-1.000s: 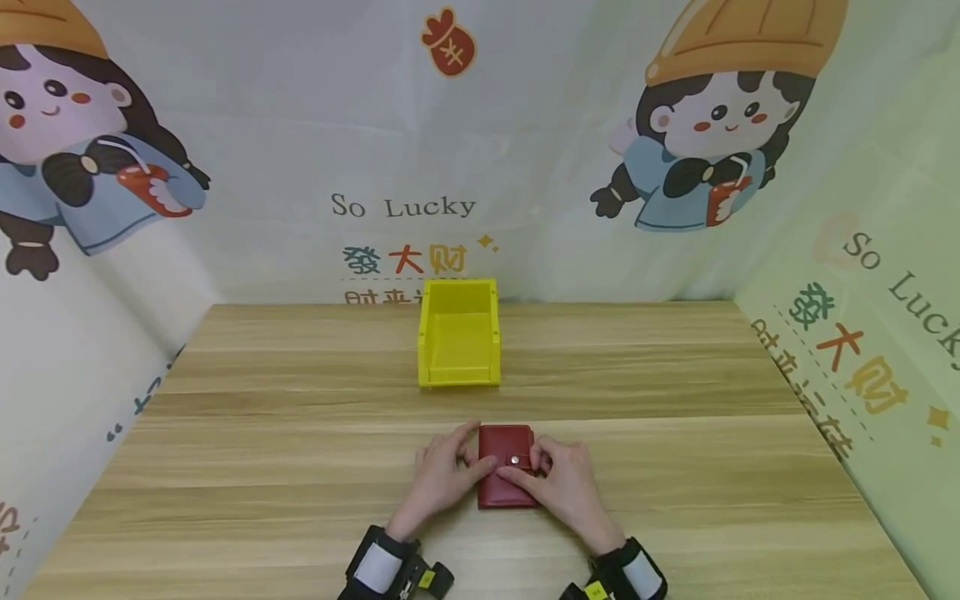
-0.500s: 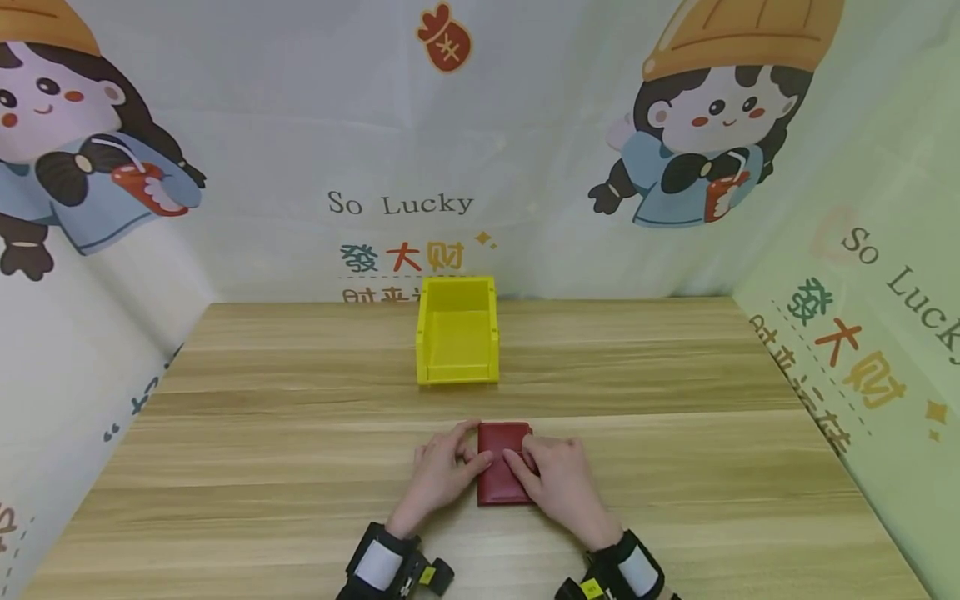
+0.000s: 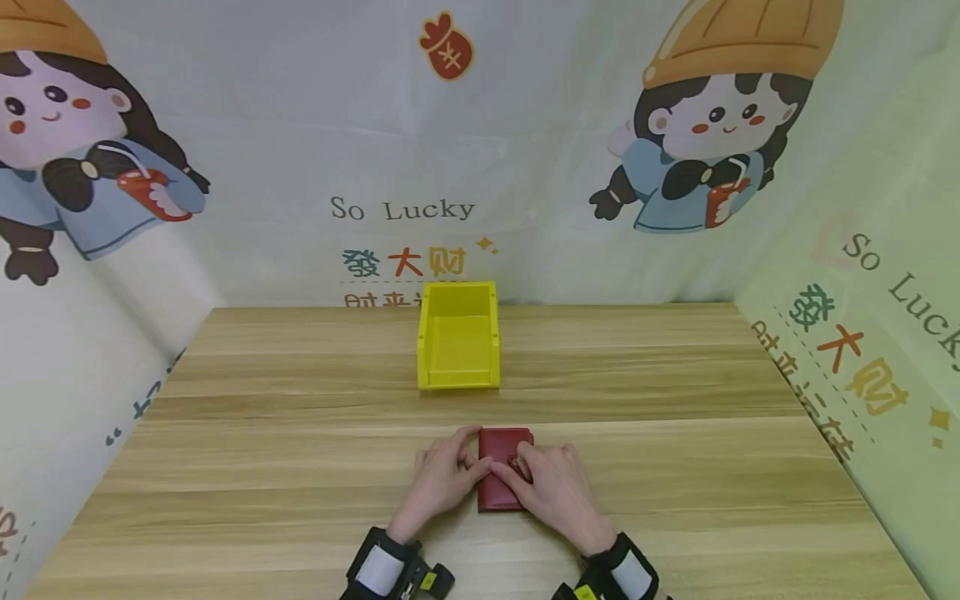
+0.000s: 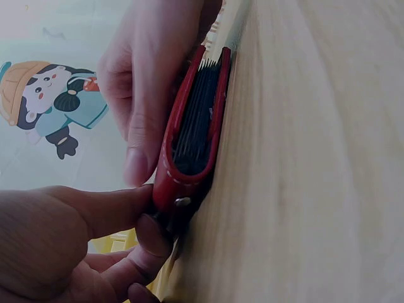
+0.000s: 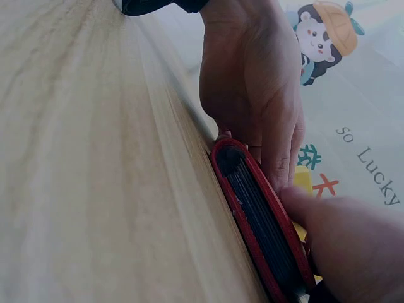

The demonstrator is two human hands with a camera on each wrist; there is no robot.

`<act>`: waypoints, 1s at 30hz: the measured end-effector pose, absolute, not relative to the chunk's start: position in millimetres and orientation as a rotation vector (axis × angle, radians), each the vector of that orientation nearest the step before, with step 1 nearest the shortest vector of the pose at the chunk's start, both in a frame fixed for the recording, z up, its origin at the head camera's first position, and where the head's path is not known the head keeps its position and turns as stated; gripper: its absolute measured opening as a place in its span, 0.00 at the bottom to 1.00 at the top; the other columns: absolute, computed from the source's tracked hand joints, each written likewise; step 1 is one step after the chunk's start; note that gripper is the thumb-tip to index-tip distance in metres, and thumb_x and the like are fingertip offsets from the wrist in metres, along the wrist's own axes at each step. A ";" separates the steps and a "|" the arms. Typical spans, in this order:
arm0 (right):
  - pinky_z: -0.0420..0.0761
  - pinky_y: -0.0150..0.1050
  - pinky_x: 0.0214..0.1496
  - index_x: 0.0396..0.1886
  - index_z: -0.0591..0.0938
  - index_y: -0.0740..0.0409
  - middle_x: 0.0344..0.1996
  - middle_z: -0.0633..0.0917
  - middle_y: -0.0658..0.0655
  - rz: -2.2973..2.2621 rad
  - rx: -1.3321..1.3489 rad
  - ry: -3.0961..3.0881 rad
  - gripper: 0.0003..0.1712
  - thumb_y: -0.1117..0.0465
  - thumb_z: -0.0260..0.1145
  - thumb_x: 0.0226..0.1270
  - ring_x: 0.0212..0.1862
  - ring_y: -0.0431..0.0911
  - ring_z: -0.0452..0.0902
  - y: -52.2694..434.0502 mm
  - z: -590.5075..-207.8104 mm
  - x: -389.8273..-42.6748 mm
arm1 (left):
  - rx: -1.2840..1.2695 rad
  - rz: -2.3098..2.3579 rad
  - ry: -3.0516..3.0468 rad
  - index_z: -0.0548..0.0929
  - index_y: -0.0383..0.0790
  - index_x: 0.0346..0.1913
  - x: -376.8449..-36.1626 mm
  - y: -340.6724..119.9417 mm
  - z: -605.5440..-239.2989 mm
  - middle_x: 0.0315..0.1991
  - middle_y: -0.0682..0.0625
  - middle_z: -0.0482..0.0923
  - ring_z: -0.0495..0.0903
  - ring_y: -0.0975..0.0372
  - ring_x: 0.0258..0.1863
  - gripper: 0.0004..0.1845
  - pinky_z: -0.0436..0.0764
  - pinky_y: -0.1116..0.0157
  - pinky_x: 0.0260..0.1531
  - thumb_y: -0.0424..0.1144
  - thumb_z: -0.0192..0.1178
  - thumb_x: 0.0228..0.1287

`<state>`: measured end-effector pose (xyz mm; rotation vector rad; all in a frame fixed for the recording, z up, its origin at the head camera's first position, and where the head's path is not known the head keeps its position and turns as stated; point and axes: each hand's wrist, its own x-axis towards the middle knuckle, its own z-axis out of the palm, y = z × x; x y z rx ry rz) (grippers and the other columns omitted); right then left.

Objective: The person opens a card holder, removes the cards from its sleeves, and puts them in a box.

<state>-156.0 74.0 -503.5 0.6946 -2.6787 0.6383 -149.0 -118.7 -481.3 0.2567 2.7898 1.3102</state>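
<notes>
A closed red card holder [image 3: 499, 493] lies flat on the wooden table, its snap strap [image 3: 514, 461] partly covered by fingers. My left hand [image 3: 441, 478] pinches its left edge, thumb on the cover and fingers at the spine. Over the right side, my right hand [image 3: 561, 490] has curled fingers at the strap, its thumb resting on the cover. In the left wrist view the card holder [image 4: 170, 184] shows a stack of dark sleeves between its covers, with a small metal piece on the spine. The right wrist view shows the sleeves [image 5: 262, 218] from the other end.
Beyond the card holder stands a yellow open-fronted bin [image 3: 459, 337] near the back of the wooden table [image 3: 300, 400]. A printed cloth [image 3: 555, 150] hangs behind and along both sides. Each wrist wears a black strap with a camera.
My right hand has moved left across the cover, from the right edge onto the strap, and its fingers now hide much of the snap. My left hand has stayed in place.
</notes>
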 end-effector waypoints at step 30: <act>0.66 0.27 0.27 0.20 0.70 0.55 0.18 0.70 0.45 1.447 0.439 -2.329 0.19 0.77 0.66 0.61 0.26 0.29 0.64 98.2 -520.5 -158.0 | 0.271 1.272 2.794 0.78 0.40 0.69 -148.7 -118.4 -480.9 0.25 0.56 0.77 0.69 0.60 0.37 0.27 0.60 0.56 0.46 0.42 0.69 0.70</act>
